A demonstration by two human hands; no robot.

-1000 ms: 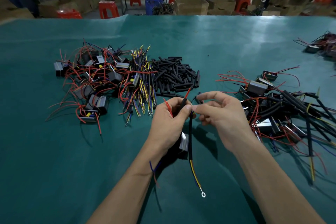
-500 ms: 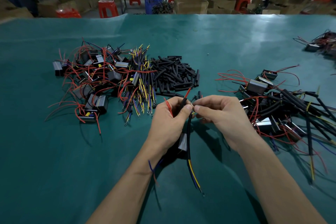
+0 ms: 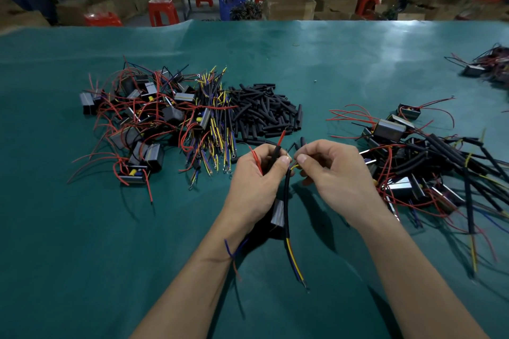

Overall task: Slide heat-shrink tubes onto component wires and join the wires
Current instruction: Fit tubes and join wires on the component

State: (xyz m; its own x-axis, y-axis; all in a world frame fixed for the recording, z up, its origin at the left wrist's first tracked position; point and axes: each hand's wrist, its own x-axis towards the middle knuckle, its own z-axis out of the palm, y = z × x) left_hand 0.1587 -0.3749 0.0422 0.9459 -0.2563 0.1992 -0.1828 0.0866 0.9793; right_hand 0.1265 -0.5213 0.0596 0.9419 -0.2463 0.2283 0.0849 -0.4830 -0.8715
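My left hand (image 3: pixel 254 181) grips a small grey box component (image 3: pixel 277 213) that hangs below the palm, with its red wires (image 3: pixel 281 137) sticking up between the fingers. A black-sleeved cable (image 3: pixel 287 206) with yellow and blue cores hangs from the same grip down to the green mat. My right hand (image 3: pixel 334 176) pinches the yellow wire end (image 3: pixel 294 166) right beside my left thumb. A short black tube sits on one red wire above my left fingers.
Loose black heat-shrink tubes (image 3: pixel 263 113) lie in a pile straight ahead. Left of them are a bundle of yellow and blue wires (image 3: pixel 216 129) and a heap of components with red wires (image 3: pixel 137 124). Sleeved assemblies (image 3: pixel 429 162) are piled at the right.
The hanging cable has been drawn upward, so its lower end sits higher than before. My hands have stayed together at the same spot, with the right fingers closing tighter on the wire end.
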